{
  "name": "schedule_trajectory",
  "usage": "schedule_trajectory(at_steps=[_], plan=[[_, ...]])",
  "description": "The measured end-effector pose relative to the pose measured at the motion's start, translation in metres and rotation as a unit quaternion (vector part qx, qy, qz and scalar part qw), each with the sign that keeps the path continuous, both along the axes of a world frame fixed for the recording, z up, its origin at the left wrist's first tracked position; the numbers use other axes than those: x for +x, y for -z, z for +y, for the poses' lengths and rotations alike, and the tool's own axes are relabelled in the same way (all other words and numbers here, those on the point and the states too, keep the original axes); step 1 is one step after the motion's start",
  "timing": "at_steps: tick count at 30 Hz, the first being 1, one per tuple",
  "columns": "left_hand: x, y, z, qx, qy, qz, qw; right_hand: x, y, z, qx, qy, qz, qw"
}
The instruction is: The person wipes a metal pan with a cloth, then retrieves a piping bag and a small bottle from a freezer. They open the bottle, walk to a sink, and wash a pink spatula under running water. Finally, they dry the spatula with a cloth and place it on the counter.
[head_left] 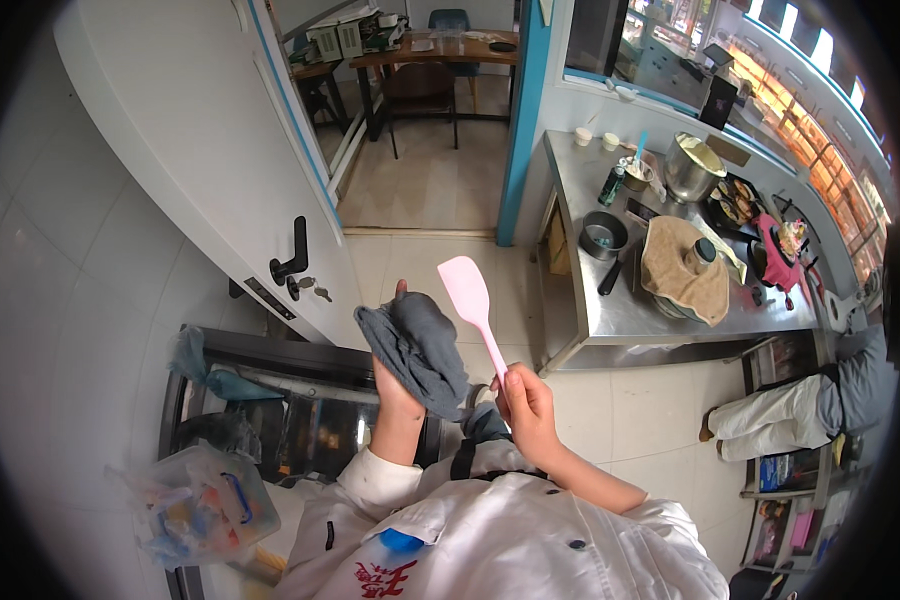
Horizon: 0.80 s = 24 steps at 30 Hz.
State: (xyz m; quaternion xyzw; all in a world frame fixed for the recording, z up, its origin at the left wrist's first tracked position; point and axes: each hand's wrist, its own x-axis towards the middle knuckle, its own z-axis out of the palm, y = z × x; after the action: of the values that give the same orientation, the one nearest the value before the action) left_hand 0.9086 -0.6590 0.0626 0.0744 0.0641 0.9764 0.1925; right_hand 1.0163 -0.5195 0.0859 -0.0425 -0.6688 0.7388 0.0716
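A grey cloth [414, 349] lies draped over my left hand [397, 382], covering most of the palm and fingers; one fingertip shows above it. My right hand [526, 409] is closed around the handle of a pink spatula [468, 292]. Its blade points up, to the right of the cloth and apart from it. Both hands are in front of my white jacket.
A white door [217, 165] with a black handle stands ajar at left. At right a steel table [581, 292] bears a mixing bowl [690, 169], a round cake tin [604, 234] and a brown cloth [679, 262]. A person [810, 405] stands by shelves, far right. A plastic bin [259, 517] is lower left.
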Motion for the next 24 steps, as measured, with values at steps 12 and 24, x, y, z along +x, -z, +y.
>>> schedule_trajectory(at_steps=[12, 24], plan=[[0.043, -0.013, 0.034, -0.322, -0.151, 0.058, 0.933, -0.031, -0.008, -0.007, 0.379, 0.021, 0.199, 0.904], [0.054, -0.012, 0.072, -0.539, -0.335, 0.266, 0.725, -0.085, -0.010, 0.007, 0.752, 0.099, 0.183, 0.625]])
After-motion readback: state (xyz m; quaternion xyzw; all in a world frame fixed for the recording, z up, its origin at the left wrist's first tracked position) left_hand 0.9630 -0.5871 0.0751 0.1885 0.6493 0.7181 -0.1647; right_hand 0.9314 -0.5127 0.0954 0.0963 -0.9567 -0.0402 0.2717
